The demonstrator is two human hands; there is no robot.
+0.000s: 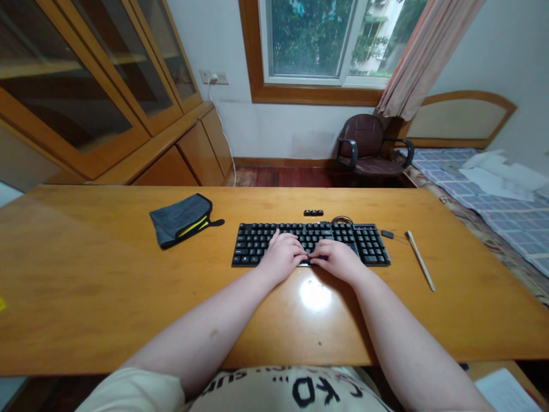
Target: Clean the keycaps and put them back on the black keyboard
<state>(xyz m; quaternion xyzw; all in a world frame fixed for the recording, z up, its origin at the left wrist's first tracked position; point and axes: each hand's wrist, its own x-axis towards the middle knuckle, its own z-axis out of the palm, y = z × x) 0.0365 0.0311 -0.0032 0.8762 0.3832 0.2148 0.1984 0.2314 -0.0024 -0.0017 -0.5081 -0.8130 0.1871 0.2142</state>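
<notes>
A black keyboard (249,246) lies flat on the wooden desk in front of me. My left hand (285,252) reaches over its middle from the left, fingers bent and thumb drawn in towards them. From the other side my right hand (337,257) comes in, thumb and fingers pinched together. The fingertips of both hands nearly meet at the keyboard's front edge, around the bottom row. Whatever is between them is small and mostly covered. Behind the keyboard sit three loose black keycaps (313,213) in a row, beside a coiled black cable (342,220).
A folded grey cloth (182,220) with black edging and yellow inside lies to the left. On the right are a small dark piece (387,234) and a white stick-like tool (420,261). Beyond the desk (128,309) stand a chair (364,143), a bed (493,177) and a cabinet (167,163).
</notes>
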